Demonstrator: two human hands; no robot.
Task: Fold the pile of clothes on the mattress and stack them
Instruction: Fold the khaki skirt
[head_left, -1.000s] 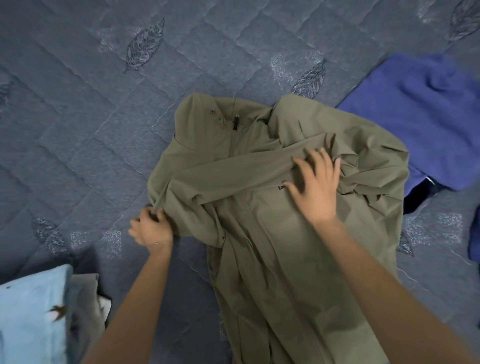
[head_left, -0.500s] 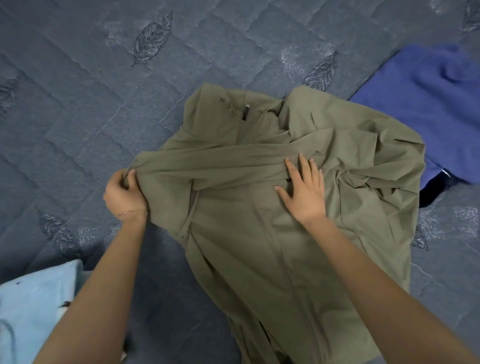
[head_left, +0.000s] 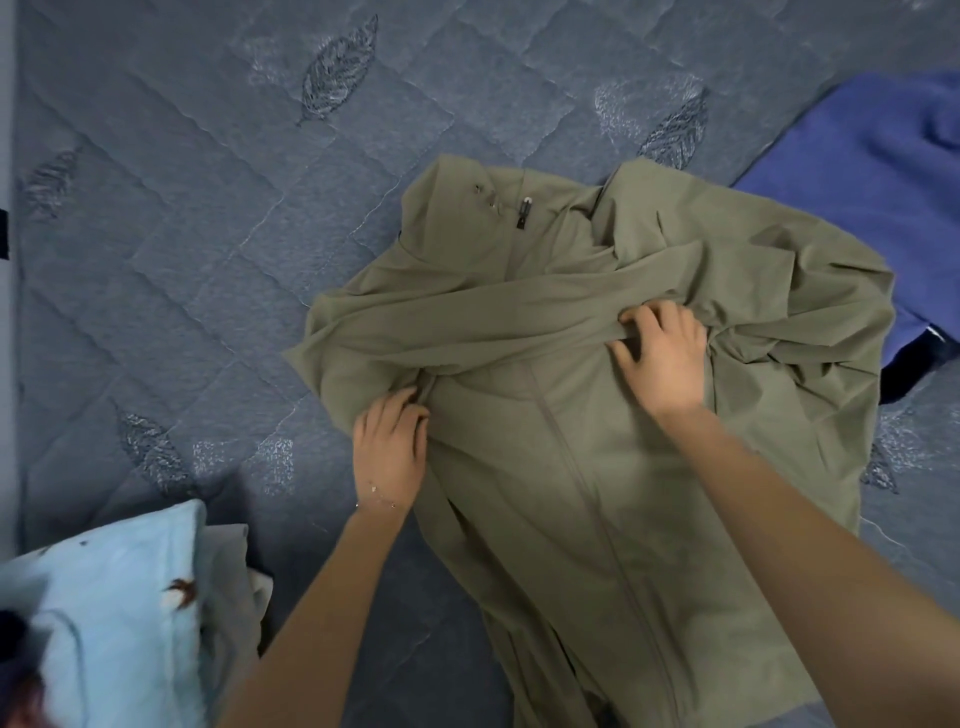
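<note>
The olive-green zip-front jacket (head_left: 597, 519) lies front side up on the blue-grey quilted mattress (head_left: 208, 260), which carries stitched leaf motifs. The collar end points away from the person; the dark zip pull (head_left: 523, 214) sits just below the collar. One olive sleeve (head_left: 467, 332) is laid crosswise over the chest, running from the jacket's right-hand side to its left edge. The left hand (head_left: 389, 457) is at the lower edge of this sleeve near the jacket's left side; its fingers (head_left: 402, 413) are curled and pinch a fold of the fabric. The right hand (head_left: 662, 358) is on the chest area; its fingers (head_left: 641, 318) are curled around the sleeve's lower edge and grip it. A royal-blue knit garment (head_left: 883, 171) lies to the upper right, touching the jacket, with a dark item (head_left: 917, 366) partly under it. A light-blue printed cloth (head_left: 104, 623) and a grey cloth (head_left: 228, 571) lie at the lower left, apart from the jacket.
</note>
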